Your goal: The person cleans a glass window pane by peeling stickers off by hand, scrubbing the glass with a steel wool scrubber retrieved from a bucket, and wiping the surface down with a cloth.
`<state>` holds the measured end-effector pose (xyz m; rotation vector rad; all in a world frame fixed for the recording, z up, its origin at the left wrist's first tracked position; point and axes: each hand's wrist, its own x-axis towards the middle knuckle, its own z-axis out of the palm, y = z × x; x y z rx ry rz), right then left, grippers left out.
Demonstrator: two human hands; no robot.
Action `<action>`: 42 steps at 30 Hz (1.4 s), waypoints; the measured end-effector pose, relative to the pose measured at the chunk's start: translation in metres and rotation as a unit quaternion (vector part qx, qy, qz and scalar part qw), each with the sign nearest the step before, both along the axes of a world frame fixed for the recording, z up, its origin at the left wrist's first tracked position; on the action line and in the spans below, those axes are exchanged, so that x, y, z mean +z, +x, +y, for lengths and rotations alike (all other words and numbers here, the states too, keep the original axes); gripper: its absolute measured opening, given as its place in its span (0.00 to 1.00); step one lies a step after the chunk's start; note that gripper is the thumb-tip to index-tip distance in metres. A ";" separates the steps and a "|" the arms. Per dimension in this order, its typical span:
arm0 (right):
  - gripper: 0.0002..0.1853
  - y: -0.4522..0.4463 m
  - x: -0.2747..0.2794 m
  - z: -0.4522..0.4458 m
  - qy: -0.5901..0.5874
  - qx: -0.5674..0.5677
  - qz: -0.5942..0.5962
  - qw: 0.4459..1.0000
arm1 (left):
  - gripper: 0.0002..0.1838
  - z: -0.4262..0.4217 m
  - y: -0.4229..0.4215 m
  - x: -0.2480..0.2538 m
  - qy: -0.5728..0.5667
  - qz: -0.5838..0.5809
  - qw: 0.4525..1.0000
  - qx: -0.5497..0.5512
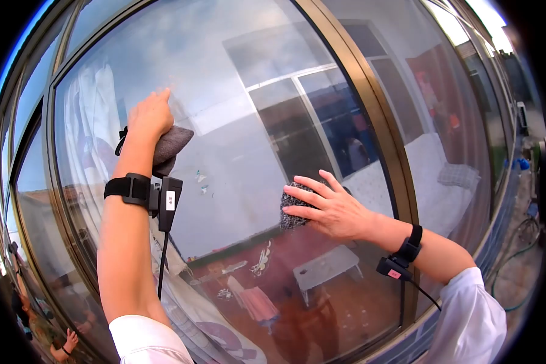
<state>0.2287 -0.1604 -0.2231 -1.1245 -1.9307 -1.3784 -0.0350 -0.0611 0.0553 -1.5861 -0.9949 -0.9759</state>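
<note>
My left hand (pixel 151 115) is raised at the upper left of the window pane (pixel 212 176), its fingers mostly curled with one fingertip pointing up. From it a dark grey cloth (pixel 175 145) hangs bunched below the wrist side. Lower and to the right, my right hand (pixel 333 209) presses a speckled grey scrubbing pad (pixel 292 206) to the glass, fingers spread over it. The pad's right part is hidden under the palm. Both wrists carry black straps with small boxes and cables.
A bronze metal frame (pixel 379 91) divides this pane from the one at right. Through the glass show white curtains (pixel 91 121), a small white table (pixel 327 270) and a bed (pixel 437 182). A green hose (pixel 515 270) lies outside at right. The pane reflects people at lower left.
</note>
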 end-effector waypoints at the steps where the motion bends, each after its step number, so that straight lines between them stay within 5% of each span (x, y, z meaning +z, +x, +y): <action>1: 0.26 -0.001 -0.002 0.001 0.015 0.004 0.004 1.000 | 0.29 0.000 -0.020 -0.009 -0.033 0.024 0.999 0.015; 7: 0.27 -0.063 0.020 0.038 -0.013 0.035 -0.093 0.995 | 0.41 0.028 -0.143 -0.102 -0.049 0.067 0.996 -0.017; 12: 0.24 -0.141 0.037 0.091 -0.023 0.115 -0.282 0.952 | 0.42 0.039 -0.204 -0.182 -0.098 0.101 0.987 -0.078; 15: 0.22 -0.193 0.046 0.108 -0.078 0.149 -0.296 0.940 | 0.40 0.035 -0.214 -0.211 -0.135 0.085 0.980 -0.120; 17: 0.21 -0.215 0.057 0.105 -0.111 0.196 -0.184 0.957 | 0.39 0.039 -0.225 -0.229 -0.158 0.069 0.975 -0.137; 20: 0.20 -0.224 0.074 0.105 -0.101 0.260 0.022 0.960 | 0.22 0.046 -0.227 -0.275 -0.132 -0.056 0.902 -0.408; 21: 0.21 -0.228 0.076 0.101 -0.135 0.271 0.086 0.949 | 0.13 0.026 -0.218 -0.293 -0.240 -0.120 0.855 -0.443; 23: 0.22 -0.235 0.075 0.097 -0.136 0.280 0.140 0.940 | 0.04 0.026 -0.185 -0.334 -0.431 -0.255 0.575 -0.647; 24: 0.22 -0.241 0.069 0.099 -0.147 0.275 0.143 0.939 | 0.04 0.021 -0.168 -0.347 -0.521 -0.295 0.439 -0.670; 27: 0.22 -0.262 0.046 0.103 -0.129 0.309 0.192 0.922 | 0.06 0.023 -0.107 -0.374 -0.612 -0.371 0.158 -0.680; 29: 0.21 -0.271 0.019 0.095 -0.117 0.287 0.196 0.930 | 0.08 0.026 -0.080 -0.384 -0.631 -0.370 0.103 -0.674; 30: 0.21 -0.273 0.005 0.090 -0.083 0.255 0.162 0.950 | 0.09 0.029 -0.067 -0.388 -0.639 -0.378 -0.014 -0.670; 32: 0.27 -0.271 -0.017 0.067 -0.144 0.174 0.111 0.968 | 0.11 0.026 -0.042 -0.376 -0.647 -0.341 -0.138 -0.667; 35: 0.22 -0.253 -0.030 0.048 -0.072 0.179 -0.045 0.980 | 0.10 -0.010 -0.043 -0.345 -0.642 -0.376 -0.130 -0.655; 38: 0.25 -0.223 -0.021 0.029 -0.034 0.139 -0.001 0.990 | 0.10 -0.016 -0.068 -0.352 -0.620 -0.464 -0.102 -0.625; 39: 0.26 -0.205 -0.012 0.021 -0.024 0.120 0.009 0.992 | 0.10 0.013 -0.081 -0.366 -0.593 -0.353 -0.141 -0.710; 41: 0.28 -0.165 0.007 0.006 0.002 0.049 0.023 0.999 | 0.09 0.034 -0.095 -0.361 -0.492 -0.421 0.053 -0.760; 42: 0.26 -0.139 0.014 0.003 0.028 0.023 0.042 0.998 | 0.06 0.019 -0.101 -0.343 -0.389 -0.511 0.201 -0.739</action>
